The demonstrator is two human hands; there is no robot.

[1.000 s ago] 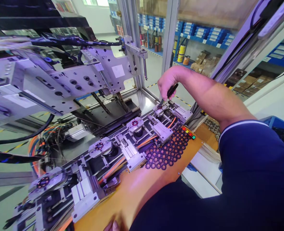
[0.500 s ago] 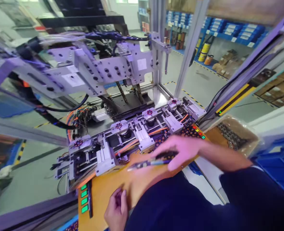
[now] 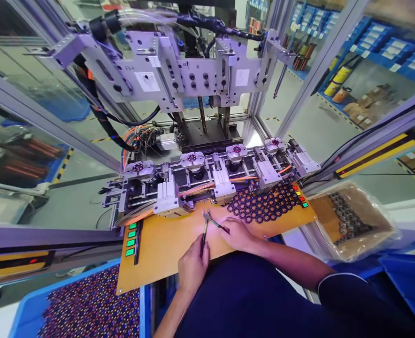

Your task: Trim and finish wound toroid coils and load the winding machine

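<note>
Pliers (image 3: 206, 224) lie over the worktop's (image 3: 158, 253) near edge, handles grasped by both the left hand (image 3: 192, 266) and the right hand (image 3: 237, 234), tips aimed at the machine. Left of them a blue bin (image 3: 88, 307) holds small rings. Beyond, black rings (image 3: 264, 204) crowd the worktop's far right part, before four round fixtures (image 3: 192, 159) in a row.

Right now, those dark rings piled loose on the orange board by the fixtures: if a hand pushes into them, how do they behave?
The dark rings look thin and flat, lying in one loose layer, so they would probably slide rather than roll. They seem small and light; a push would likely scatter several together. The orange board looks smooth, so little would stop them near its edge.
</note>
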